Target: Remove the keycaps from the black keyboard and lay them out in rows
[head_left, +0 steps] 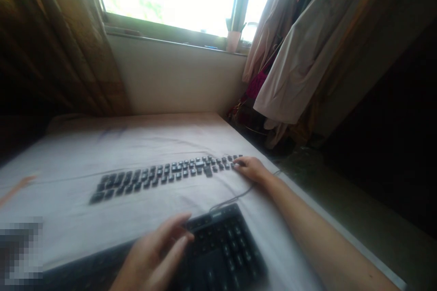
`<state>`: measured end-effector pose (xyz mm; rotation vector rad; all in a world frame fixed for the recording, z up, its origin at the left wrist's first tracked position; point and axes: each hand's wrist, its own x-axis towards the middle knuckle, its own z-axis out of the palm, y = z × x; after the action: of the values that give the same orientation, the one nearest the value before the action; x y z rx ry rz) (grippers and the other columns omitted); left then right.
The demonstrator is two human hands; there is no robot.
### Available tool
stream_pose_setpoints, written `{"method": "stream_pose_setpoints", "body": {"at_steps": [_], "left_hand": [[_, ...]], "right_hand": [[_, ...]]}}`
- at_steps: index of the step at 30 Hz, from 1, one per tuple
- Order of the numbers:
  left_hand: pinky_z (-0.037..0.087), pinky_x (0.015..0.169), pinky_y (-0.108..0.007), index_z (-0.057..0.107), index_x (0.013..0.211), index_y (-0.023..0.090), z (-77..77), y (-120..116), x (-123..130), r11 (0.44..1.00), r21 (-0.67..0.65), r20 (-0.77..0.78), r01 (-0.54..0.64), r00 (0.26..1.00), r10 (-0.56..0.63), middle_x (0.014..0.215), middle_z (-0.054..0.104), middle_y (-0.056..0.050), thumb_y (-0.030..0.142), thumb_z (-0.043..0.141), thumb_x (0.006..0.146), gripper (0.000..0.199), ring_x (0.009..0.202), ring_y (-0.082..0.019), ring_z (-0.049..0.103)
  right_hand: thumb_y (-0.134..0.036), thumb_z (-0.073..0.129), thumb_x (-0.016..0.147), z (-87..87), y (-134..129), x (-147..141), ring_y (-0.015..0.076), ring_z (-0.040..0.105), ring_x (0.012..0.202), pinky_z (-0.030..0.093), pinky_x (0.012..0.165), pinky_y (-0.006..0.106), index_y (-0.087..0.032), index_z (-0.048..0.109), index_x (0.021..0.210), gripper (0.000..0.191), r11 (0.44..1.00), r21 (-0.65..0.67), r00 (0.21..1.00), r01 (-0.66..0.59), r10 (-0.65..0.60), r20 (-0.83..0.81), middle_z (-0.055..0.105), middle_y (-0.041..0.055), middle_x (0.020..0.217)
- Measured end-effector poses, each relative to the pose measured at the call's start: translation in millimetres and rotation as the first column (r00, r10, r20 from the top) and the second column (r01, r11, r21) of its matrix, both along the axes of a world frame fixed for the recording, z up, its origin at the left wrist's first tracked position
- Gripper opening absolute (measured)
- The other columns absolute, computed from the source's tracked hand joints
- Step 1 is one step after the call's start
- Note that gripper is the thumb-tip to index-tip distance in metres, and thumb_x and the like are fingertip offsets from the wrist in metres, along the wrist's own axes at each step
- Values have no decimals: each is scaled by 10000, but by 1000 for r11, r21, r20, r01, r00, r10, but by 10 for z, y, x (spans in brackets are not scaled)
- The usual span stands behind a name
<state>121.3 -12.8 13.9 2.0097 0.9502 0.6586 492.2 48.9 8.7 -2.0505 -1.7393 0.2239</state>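
Black loose keycaps (146, 177) lie in several rows on a white sheet. At the right end of these rows is my right hand (251, 169), its thumb and fingers closed around a small dark keycap (240, 162). Nearer to me lies a black keyboard (247, 254), with its right part showing many small key sockets. Above the keyboard's top edge is my left hand (159, 248), slightly blurred, with thumb and fingers curved but apart and nothing visible between them. It covers part of the keyboard. A thin cable (235, 198) runs from the keyboard's top edge toward my right forearm.
The sheet-covered surface (143, 132) ends at a right edge, beyond which the floor shows. A person's blurred arm (18, 187) reaches in from the left. Behind are a window, a pot (233, 42) on the sill, a curtain (64, 36) and hanging clothes (290, 72).
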Motion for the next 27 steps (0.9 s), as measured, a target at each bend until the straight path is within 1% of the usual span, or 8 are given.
{"method": "stream_pose_setpoints", "body": {"at_steps": [8,12,15,17,18,21,24,27], "left_hand": [[580,873,-283,584,1264,389,3,8,-4,999,31,2,34,999,-34,1047,782,27,427,515,940,334,932,-195,746],[590,844,-269,596,1255,389,42,8,5,997,71,-16,33,999,-32,1023,787,32,404,530,930,332,908,-198,751],[600,801,-254,609,1242,380,62,-17,9,988,149,-36,51,998,-46,985,793,28,367,521,931,323,871,-199,757],[598,799,-245,626,1216,364,67,-45,7,966,248,-67,71,996,-56,1016,788,19,336,525,931,304,881,-197,756],[595,803,-239,637,1198,353,70,-60,5,948,305,-85,87,994,-63,1036,784,15,320,531,930,290,892,-193,754],[580,857,-248,660,1155,324,84,-99,-13,882,446,-163,154,983,-89,1076,772,6,287,551,923,259,958,-189,736],[513,1015,-368,598,1293,300,85,-128,-58,833,504,-289,229,953,-88,1281,690,-31,351,618,879,418,1166,-257,648],[379,1118,-515,436,1466,272,60,-188,-120,825,473,-433,310,897,-89,1515,462,-87,448,723,762,780,1361,-357,455]], "right_hand": [[-226,682,815,-76,42,48,275,704,1022,513,897,357,-245,780,1032,239,999,-33,999,-9,8,-31,766,76,1087],[-208,704,776,-70,3,50,273,703,1024,507,912,355,-253,785,1012,254,999,30,994,18,-14,-112,774,66,1061],[-231,722,747,-23,-62,40,283,710,980,509,903,372,-239,795,930,198,992,115,977,60,-35,-209,784,76,996],[-319,727,752,29,-125,27,276,715,923,521,864,365,-222,791,871,166,978,183,955,99,-42,-295,786,80,925],[-392,712,768,59,-163,15,269,715,873,533,820,359,-204,783,859,220,968,217,938,125,-43,-345,781,86,879],[-640,518,851,149,-305,-67,223,681,673,534,628,330,-138,743,889,552,929,300,862,217,-39,-505,735,104,760],[-733,275,899,215,-494,-237,187,647,608,518,565,305,-127,713,849,750,903,330,773,275,-4,-634,695,105,704],[-751,269,891,234,-711,-465,165,599,544,495,525,284,-153,694,702,758,910,307,718,278,16,-695,638,71,589]]}}
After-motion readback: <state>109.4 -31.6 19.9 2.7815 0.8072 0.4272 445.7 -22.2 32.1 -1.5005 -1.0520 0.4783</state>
